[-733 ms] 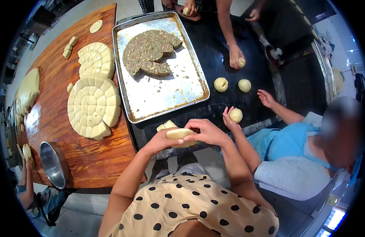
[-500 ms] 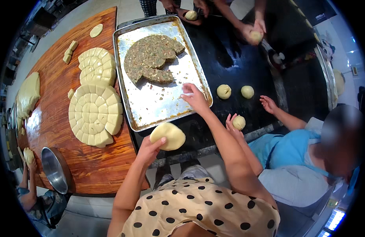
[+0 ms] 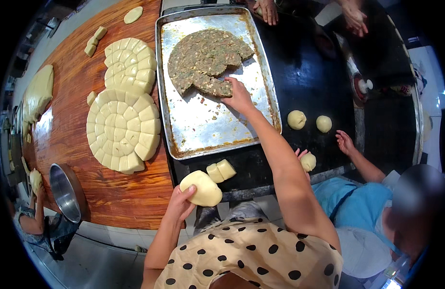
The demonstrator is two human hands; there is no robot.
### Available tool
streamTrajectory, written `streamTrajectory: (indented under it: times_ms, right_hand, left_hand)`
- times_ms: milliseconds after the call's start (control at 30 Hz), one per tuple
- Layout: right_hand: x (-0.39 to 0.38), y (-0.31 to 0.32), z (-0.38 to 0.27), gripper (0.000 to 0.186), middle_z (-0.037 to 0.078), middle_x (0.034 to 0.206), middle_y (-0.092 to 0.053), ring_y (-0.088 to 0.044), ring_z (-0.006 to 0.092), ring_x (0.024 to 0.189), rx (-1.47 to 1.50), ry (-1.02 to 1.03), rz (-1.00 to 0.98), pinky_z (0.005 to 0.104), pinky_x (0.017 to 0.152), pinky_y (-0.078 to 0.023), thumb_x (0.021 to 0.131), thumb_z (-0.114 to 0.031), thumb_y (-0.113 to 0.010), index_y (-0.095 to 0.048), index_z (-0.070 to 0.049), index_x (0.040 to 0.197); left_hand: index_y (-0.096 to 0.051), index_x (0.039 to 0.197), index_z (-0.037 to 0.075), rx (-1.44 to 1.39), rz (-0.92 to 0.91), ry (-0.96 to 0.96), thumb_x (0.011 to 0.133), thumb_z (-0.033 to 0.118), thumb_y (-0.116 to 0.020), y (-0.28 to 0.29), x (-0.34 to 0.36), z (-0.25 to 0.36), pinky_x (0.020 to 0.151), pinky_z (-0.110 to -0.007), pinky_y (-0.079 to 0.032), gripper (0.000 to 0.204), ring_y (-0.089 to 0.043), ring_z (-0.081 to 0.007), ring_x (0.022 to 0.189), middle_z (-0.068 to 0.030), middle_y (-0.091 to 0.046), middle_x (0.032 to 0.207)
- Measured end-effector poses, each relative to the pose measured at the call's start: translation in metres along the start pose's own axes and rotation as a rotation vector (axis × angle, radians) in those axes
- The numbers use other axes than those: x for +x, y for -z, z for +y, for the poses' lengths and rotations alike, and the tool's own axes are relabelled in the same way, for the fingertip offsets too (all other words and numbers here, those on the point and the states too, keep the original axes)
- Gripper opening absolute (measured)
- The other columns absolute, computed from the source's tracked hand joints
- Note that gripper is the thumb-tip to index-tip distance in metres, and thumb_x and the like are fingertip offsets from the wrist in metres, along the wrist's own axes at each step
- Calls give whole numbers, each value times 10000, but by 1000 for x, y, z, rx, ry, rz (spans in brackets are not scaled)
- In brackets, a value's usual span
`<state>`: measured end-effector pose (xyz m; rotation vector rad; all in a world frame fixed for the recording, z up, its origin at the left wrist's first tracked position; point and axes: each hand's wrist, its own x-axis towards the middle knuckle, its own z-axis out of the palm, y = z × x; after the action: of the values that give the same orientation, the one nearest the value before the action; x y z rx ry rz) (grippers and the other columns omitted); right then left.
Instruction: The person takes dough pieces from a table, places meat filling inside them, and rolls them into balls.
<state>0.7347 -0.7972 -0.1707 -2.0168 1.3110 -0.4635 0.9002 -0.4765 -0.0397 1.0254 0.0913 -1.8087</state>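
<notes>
A flattened round of pale dough point(image 3: 207, 189) rests in my left hand point(image 3: 182, 202), thumb on top and fingers underneath. My right hand point(image 3: 239, 98) reaches over the metal tray point(image 3: 193, 139) and pinches the end of a strip of dark, speckled filling point(image 3: 203, 58). That strip still joins the larger slab, which has a notch cut into it, and crumbs lie around it. Two small joined dough pieces point(image 3: 221, 170) sit on the black table just below the tray, next to the dough round.
On the wooden table point(image 3: 150, 202) lie cut dough pieces point(image 3: 120, 127) in round clusters, a large dough lump point(image 3: 38, 91) and a steel bowl point(image 3: 67, 192). Filled balls point(image 3: 296, 119) sit on the black surface. A co-worker in blue point(image 3: 357, 197) works close on my right; others' hands are across.
My right hand has moved forward from the bare tray onto the filling and taken hold of it. The left hand has drawn the dough round slightly nearer, uncovering two dough pieces.
</notes>
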Motion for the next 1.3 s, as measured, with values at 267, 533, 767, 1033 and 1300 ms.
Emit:
streamTrajectory:
  times_ms: [267, 533, 767, 1033, 1300]
  right_hand:
    - [-12, 4, -5, 557, 149, 1118, -623, -558, 347, 1113, -49, 11, 103, 416, 929, -477, 705, -182, -827, -526, -73, 1161]
    - [-71, 53, -50, 596, 187, 1073, -631, -603, 382, 1038, -25, 37, -168, 438, 879, -487, 719, -222, -814, -492, -43, 1187]
    - [-123, 67, -140, 685, 201, 1053, -622, -589, 386, 989, -307, 318, -318, 462, 860, -474, 683, -167, -807, -474, 4, 1257]
    - [-152, 70, -164, 567, 157, 999, -614, -571, 333, 984, -371, 439, -210, 426, 856, -463, 669, -196, -831, -529, -9, 1111]
    - [-188, 64, -151, 608, 138, 1219, -606, -553, 245, 1179, 574, 80, 297, 381, 1017, -433, 892, -356, -699, -483, -2, 1336]
  left_hand:
    - [-539, 1287, -31, -89, 15, -44, 916, 151, -680, -3, 31, -2, 1003, -405, -496, 436, -625, -242, 1138, -130, -634, 1228]
    - [-480, 1351, 6, 96, 133, -172, 988, 236, -586, -8, 94, 19, 1003, -380, -467, 443, -568, -230, 1191, -101, -577, 1289]
    - [-463, 1375, 64, -85, -127, -158, 1008, 402, -530, -36, 101, 21, 1012, -387, -470, 504, -562, -211, 1199, -80, -563, 1310]
    - [-437, 1373, 102, 5, -172, -191, 938, 305, -667, -47, 68, 15, 992, -397, -490, 532, -563, -193, 1176, -59, -553, 1279]
    - [-454, 1337, 59, -82, -198, -158, 905, 156, -664, -73, 26, 13, 1029, -414, -500, 490, -596, -241, 1149, -94, -576, 1245]
